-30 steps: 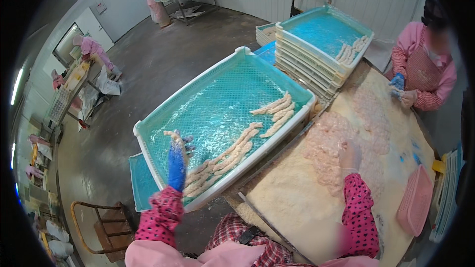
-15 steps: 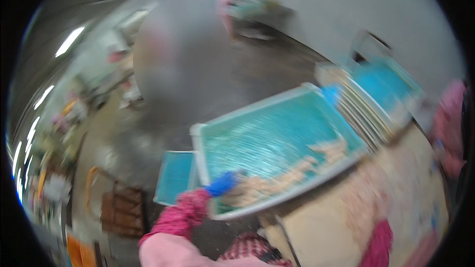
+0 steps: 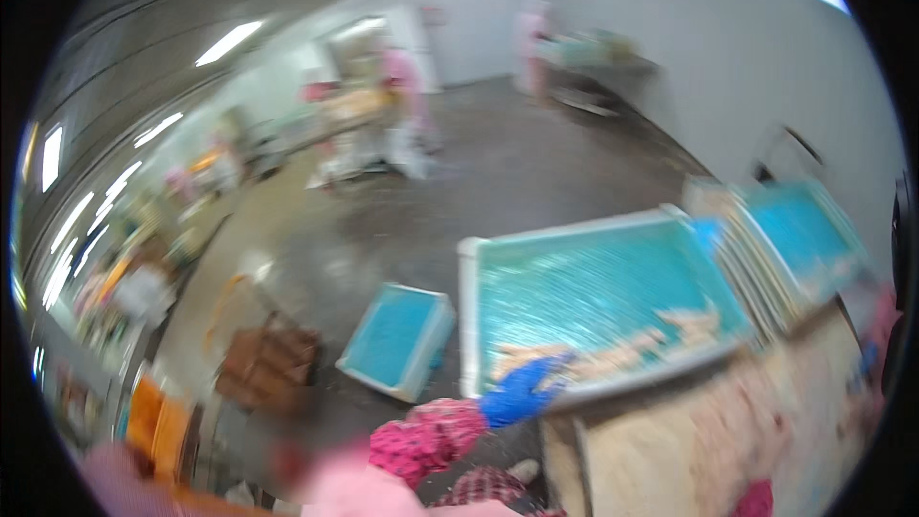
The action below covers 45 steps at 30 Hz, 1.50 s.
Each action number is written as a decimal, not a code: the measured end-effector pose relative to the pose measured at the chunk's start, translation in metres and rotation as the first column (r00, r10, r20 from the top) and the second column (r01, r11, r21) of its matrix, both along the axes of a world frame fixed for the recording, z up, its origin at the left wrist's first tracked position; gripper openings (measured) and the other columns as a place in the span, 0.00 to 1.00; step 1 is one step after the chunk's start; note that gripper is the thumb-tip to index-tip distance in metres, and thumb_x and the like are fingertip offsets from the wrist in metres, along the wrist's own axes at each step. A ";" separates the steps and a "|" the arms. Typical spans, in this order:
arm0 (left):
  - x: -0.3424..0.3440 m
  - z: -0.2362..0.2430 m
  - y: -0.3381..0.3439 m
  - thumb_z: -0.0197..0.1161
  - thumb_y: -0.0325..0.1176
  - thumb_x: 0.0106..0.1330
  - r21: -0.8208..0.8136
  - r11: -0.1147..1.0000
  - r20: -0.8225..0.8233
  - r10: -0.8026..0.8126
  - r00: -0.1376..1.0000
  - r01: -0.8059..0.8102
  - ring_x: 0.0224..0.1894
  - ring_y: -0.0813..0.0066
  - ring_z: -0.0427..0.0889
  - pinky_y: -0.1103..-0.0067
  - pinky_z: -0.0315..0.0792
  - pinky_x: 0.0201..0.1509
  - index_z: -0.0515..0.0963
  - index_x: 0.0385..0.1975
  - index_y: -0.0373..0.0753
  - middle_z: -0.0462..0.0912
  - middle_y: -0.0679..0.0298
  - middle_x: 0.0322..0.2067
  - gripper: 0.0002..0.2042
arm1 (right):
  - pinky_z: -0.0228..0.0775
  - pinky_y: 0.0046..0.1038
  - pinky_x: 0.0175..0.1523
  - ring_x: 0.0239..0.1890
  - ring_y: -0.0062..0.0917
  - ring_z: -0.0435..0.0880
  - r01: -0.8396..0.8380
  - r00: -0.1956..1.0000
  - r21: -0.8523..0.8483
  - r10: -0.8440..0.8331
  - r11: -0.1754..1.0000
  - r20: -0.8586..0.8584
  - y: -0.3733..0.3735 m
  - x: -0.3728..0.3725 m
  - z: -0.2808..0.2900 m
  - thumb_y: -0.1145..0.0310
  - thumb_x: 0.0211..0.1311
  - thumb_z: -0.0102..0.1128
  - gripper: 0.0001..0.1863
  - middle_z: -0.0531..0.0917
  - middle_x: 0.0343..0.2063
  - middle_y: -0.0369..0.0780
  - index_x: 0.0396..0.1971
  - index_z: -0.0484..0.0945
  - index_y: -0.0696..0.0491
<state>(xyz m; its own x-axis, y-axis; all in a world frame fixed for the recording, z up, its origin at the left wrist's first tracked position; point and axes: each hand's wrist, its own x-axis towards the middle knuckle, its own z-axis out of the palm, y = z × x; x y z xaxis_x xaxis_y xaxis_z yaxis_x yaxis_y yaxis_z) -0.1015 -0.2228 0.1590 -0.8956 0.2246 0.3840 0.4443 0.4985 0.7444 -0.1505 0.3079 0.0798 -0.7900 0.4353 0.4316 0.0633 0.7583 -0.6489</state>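
My left hand (image 3: 522,393), in a blue glove below a pink patterned sleeve, reaches over the near left edge of a large white-rimmed tray (image 3: 469,311) lined in turquoise. Its fingers look stretched out and apart, though blurred; nothing clearly sits in them. A row of pale pieces (image 3: 622,356), resembling raw meat, lies along the tray's near side, right beside the fingertips. Of my right arm only a bit of magenta sleeve (image 3: 754,499) shows at the lower edge, next to a pale work table (image 3: 632,450) with more pinkish pieces (image 3: 732,416); that hand is out of sight.
On the floor to the left are a smaller blue-lined tray (image 3: 391,337) and a brown cart (image 3: 268,367). Stacked trays (image 3: 799,230) stand at the right, where a co-worker's pink sleeve (image 3: 883,325) shows. Farther off, people in pink (image 3: 407,86) stand near tables.
The view has swung left, so the tray appears farther right and lower. My left hand now shows more, with its fingers extended; less of my right sleeve is visible.
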 end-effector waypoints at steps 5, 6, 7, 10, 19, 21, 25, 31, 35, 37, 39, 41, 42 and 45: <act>0.025 -0.017 0.035 0.58 0.31 0.61 -0.009 0.977 0.234 -0.205 0.951 0.213 0.56 0.60 0.70 0.71 0.64 0.59 0.66 0.56 0.33 0.71 0.51 0.54 0.22 | 0.70 0.36 0.38 0.32 0.35 0.79 -0.318 0.915 0.150 0.262 0.936 0.307 -0.115 0.120 0.036 0.71 0.43 0.60 0.08 0.79 0.24 0.41 0.28 0.79 0.52; 0.028 -0.016 0.048 0.58 0.28 0.60 -0.014 0.975 0.241 -0.211 0.947 0.221 0.58 0.59 0.69 0.71 0.64 0.59 0.66 0.56 0.34 0.69 0.52 0.56 0.23 | 0.70 0.35 0.41 0.33 0.35 0.79 -0.396 0.895 0.062 0.371 0.916 0.246 -0.110 0.148 0.030 0.71 0.42 0.62 0.09 0.79 0.25 0.40 0.28 0.79 0.51; 0.037 -0.013 0.068 0.58 0.27 0.59 0.006 0.963 0.266 -0.262 0.928 0.270 0.57 0.57 0.69 0.71 0.64 0.59 0.66 0.57 0.35 0.70 0.51 0.55 0.23 | 0.70 0.35 0.42 0.34 0.34 0.79 -0.403 0.876 0.118 0.346 0.907 0.337 -0.105 0.186 0.021 0.69 0.42 0.63 0.11 0.80 0.28 0.40 0.29 0.79 0.52; 0.068 -0.030 0.119 0.68 0.37 0.50 -0.519 0.708 0.230 -0.424 0.876 0.479 0.60 0.56 0.63 0.68 0.59 0.62 0.59 0.61 0.37 0.61 0.52 0.61 0.37 | 0.68 0.36 0.46 0.41 0.36 0.77 -0.238 0.785 0.095 0.133 0.967 0.606 -0.073 0.302 0.003 0.60 0.41 0.66 0.19 0.79 0.38 0.41 0.36 0.78 0.52; 0.036 -0.134 0.288 0.68 0.41 0.45 -0.531 0.188 0.176 -0.929 0.325 0.826 0.61 0.56 0.62 0.65 0.54 0.65 0.62 0.60 0.43 0.64 0.55 0.59 0.38 | 0.51 0.40 0.63 0.56 0.39 0.66 -0.118 0.823 0.352 -0.107 0.928 0.558 -0.147 0.272 -0.037 0.45 0.37 0.68 0.39 0.73 0.49 0.40 0.52 0.69 0.48; 0.032 -0.149 0.289 0.65 0.42 0.49 -0.483 0.144 0.277 -0.911 0.307 0.863 0.57 0.57 0.67 0.66 0.60 0.61 0.67 0.56 0.45 0.69 0.57 0.55 0.30 | 0.50 0.40 0.63 0.55 0.35 0.66 -0.122 0.717 0.263 -0.099 0.957 0.690 -0.131 0.275 -0.035 0.49 0.44 0.64 0.31 0.74 0.47 0.38 0.50 0.71 0.47; 0.006 -0.156 0.245 0.59 0.48 0.57 -0.497 0.310 0.200 -0.868 0.455 0.810 0.49 0.58 0.73 0.68 0.66 0.53 0.73 0.50 0.47 0.76 0.60 0.46 0.22 | 0.59 0.38 0.54 0.50 0.33 0.71 0.098 0.808 0.227 -0.210 0.969 0.551 -0.090 0.340 -0.022 0.56 0.49 0.61 0.22 0.76 0.45 0.36 0.46 0.75 0.47; 0.071 -0.161 0.298 0.57 0.44 0.61 -0.250 0.460 0.306 -0.797 0.521 0.852 0.48 0.59 0.73 0.68 0.66 0.51 0.73 0.50 0.42 0.76 0.58 0.45 0.20 | 0.55 0.39 0.60 0.56 0.36 0.68 0.130 0.906 0.076 -0.149 0.989 0.395 -0.104 0.289 -0.012 0.58 0.54 0.57 0.24 0.74 0.51 0.41 0.52 0.71 0.48; 0.078 -0.159 0.296 0.52 0.33 0.66 0.638 0.754 0.752 -0.654 0.083 0.155 0.57 0.68 0.66 0.72 0.62 0.59 0.69 0.53 0.37 0.69 0.60 0.55 0.16 | 0.47 0.42 0.65 0.60 0.41 0.64 0.251 0.961 -0.074 -0.239 0.965 0.141 -0.111 0.257 -0.022 0.58 0.59 0.49 0.24 0.70 0.55 0.44 0.55 0.69 0.49; 0.110 -0.126 0.299 0.51 0.31 0.67 0.726 0.565 0.482 -0.825 0.295 0.393 0.61 0.71 0.61 0.74 0.57 0.62 0.60 0.59 0.36 0.62 0.60 0.60 0.22 | 0.43 0.43 0.67 0.62 0.43 0.61 0.174 0.975 0.015 -0.174 0.985 0.135 -0.134 0.239 -0.021 0.55 0.62 0.44 0.25 0.68 0.57 0.46 0.57 0.67 0.50; 0.110 -0.140 0.278 0.49 0.34 0.68 0.847 0.524 0.531 -0.841 -0.104 0.085 0.67 0.71 0.50 0.75 0.46 0.68 0.40 0.67 0.39 0.46 0.60 0.67 0.32 | 0.41 0.39 0.68 0.65 0.44 0.56 0.057 0.991 0.108 -0.069 0.993 0.116 -0.157 0.227 -0.024 0.50 0.65 0.36 0.30 0.63 0.60 0.49 0.59 0.63 0.53; 0.115 -0.133 0.282 0.45 0.39 0.69 0.874 0.477 0.467 -0.877 0.108 0.091 0.67 0.72 0.49 0.74 0.47 0.68 0.39 0.67 0.39 0.45 0.60 0.67 0.31 | 0.41 0.37 0.68 0.65 0.43 0.55 -0.069 0.997 -0.158 0.071 0.985 0.006 -0.161 0.216 -0.019 0.49 0.65 0.34 0.31 0.62 0.61 0.50 0.60 0.62 0.56; 0.115 -0.130 0.281 0.43 0.41 0.70 0.881 0.463 0.436 -0.874 0.215 0.098 0.67 0.72 0.49 0.74 0.47 0.68 0.38 0.67 0.39 0.44 0.60 0.67 0.31 | 0.41 0.36 0.68 0.66 0.43 0.54 -0.143 0.990 -0.293 0.130 0.945 -0.061 -0.169 0.208 -0.014 0.48 0.66 0.33 0.32 0.61 0.61 0.51 0.61 0.61 0.57; 0.094 -0.140 0.271 0.40 0.45 0.71 0.804 0.499 0.578 -0.784 0.228 -0.323 0.62 0.69 0.59 0.74 0.55 0.65 0.52 0.64 0.39 0.58 0.60 0.62 0.26 | 0.42 0.37 0.68 0.65 0.39 0.56 -0.214 0.971 -0.313 0.235 0.925 0.031 -0.178 0.181 0.018 0.53 0.64 0.41 0.30 0.60 0.62 0.49 0.61 0.60 0.57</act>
<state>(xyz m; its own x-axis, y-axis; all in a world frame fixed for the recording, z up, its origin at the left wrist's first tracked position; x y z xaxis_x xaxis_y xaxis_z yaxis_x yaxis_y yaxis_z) -0.0079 0.0481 0.0187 -0.6297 0.6717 -0.3903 -0.7435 -0.3753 0.5535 0.0307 0.1295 0.0982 -0.9049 0.3450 0.2492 -0.0346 0.5240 -0.8510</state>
